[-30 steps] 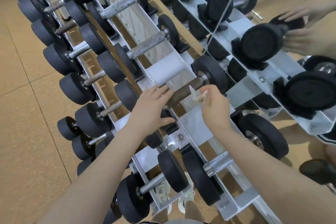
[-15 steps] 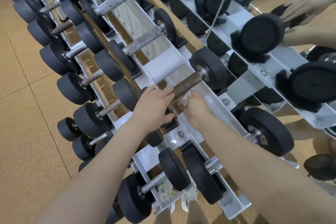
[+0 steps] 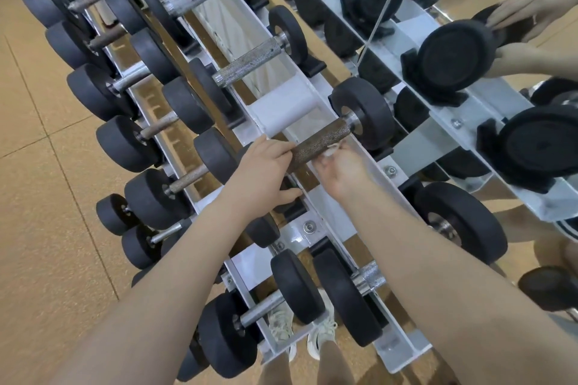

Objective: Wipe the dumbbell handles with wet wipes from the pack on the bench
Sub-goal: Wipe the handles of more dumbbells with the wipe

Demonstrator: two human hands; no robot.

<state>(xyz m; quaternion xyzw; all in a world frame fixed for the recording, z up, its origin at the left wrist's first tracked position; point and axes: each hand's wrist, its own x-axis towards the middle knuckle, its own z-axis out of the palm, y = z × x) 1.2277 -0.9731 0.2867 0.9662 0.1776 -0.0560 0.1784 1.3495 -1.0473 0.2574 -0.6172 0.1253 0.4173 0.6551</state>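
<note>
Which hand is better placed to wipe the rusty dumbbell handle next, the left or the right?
The right hand. It already pinches the white wet wipe against the rusty knurled metal dumbbell handle. The left hand holds no wipe; it rests on the handle's near end, probably steadying it.

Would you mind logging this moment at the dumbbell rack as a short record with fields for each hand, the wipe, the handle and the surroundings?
left hand: left hand rests on the near end of the handle, steadying the dumbbell
right hand: right hand pinches the wet wipe against the underside of the handle
wet wipe: wet wipe, white, crumpled, mostly hidden by fingers
handle: brownish knurled handle, lying across the rack
rack: white rack, several tiers of black dumbbells
floor: tan floor
wipe pack: not in view
</note>
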